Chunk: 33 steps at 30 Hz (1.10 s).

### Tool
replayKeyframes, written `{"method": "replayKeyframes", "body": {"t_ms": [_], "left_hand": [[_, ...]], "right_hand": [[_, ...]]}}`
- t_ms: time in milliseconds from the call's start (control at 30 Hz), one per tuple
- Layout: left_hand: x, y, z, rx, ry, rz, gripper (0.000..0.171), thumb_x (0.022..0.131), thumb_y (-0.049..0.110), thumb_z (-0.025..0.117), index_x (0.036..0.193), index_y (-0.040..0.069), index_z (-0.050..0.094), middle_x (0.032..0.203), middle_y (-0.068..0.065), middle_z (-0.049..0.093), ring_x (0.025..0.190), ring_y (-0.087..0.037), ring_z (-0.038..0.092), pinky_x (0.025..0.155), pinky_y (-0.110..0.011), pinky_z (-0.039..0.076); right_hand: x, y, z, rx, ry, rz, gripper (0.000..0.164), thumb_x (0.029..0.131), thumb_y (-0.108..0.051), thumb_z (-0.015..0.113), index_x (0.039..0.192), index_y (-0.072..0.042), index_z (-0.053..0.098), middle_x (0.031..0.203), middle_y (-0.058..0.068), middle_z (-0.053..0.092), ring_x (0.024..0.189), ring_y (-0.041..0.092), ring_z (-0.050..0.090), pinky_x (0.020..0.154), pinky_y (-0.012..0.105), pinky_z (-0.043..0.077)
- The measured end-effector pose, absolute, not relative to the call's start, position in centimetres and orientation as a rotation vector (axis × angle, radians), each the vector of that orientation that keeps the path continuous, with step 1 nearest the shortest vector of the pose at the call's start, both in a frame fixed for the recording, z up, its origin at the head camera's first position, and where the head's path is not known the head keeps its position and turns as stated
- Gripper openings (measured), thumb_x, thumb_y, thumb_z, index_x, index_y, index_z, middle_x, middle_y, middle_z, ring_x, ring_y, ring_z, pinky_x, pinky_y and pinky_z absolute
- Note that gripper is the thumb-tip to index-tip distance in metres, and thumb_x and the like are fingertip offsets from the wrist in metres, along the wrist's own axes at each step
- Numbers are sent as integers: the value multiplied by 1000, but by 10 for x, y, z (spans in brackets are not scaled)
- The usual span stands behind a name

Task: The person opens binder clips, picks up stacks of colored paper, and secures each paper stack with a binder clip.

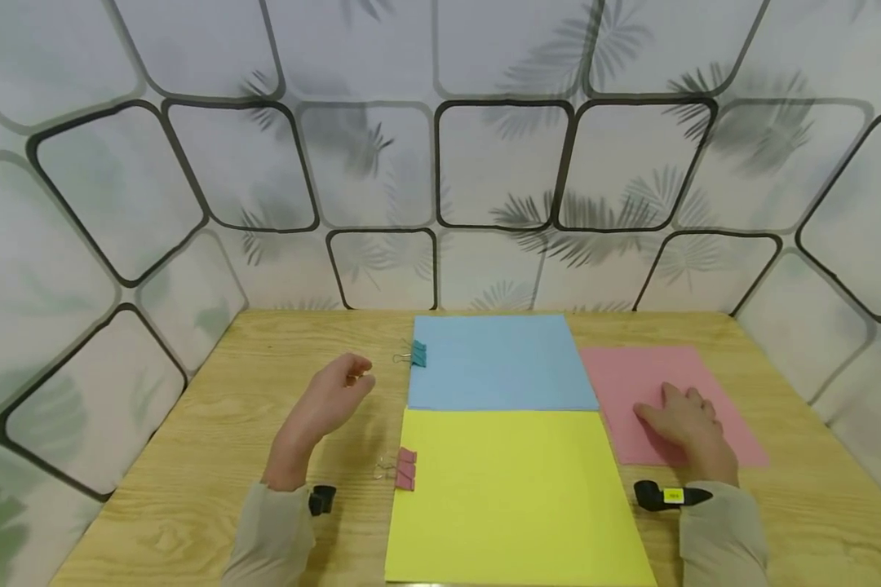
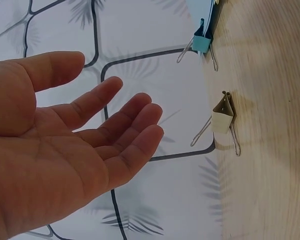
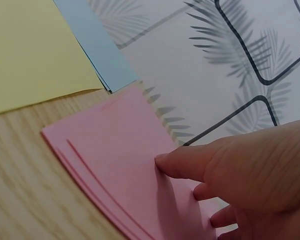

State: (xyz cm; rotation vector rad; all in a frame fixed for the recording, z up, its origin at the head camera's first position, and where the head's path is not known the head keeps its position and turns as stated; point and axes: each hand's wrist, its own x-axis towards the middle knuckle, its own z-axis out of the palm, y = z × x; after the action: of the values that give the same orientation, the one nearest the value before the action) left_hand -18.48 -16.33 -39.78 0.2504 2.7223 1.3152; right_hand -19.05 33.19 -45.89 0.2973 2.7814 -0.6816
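My right hand [image 1: 683, 420] rests its fingertips on a stack of pink paper [image 3: 110, 155], at the right of the table. In the right wrist view the thumb touches the top sheet, and the pink edges lie slightly staggered. My left hand [image 1: 334, 395] hovers over the left side of the table, palm turned up and fingers loosely bent, holding nothing. Near it in the left wrist view, a cream binder clip [image 2: 222, 120] stands on the table, its wire arms spread; in the head view it is hidden.
Blue paper [image 1: 502, 363] with a teal binder clip [image 1: 418, 354] on its left edge lies at the middle back. In front of it lies yellow paper [image 1: 514, 497], a pink binder clip [image 1: 406, 469] on its left edge. A patterned curtain [image 1: 499, 163] borders the wooden table [image 1: 176, 489].
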Motion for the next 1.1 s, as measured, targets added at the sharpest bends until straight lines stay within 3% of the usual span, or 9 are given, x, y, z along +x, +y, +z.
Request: {"method": "replayKeyframes", "body": {"t_ms": [1100], "left_hand": [[-188,-159,-399,247,2720,1262,39,103,19,47,134,-5,51,135,-23,53,123,-38,51,101,-53,44]], "right_hand": [[-190,331,-462,296,2805,-613,79,102,-44,45,144,17,18,137,50,13,125,69,13,99,78,20]]}}
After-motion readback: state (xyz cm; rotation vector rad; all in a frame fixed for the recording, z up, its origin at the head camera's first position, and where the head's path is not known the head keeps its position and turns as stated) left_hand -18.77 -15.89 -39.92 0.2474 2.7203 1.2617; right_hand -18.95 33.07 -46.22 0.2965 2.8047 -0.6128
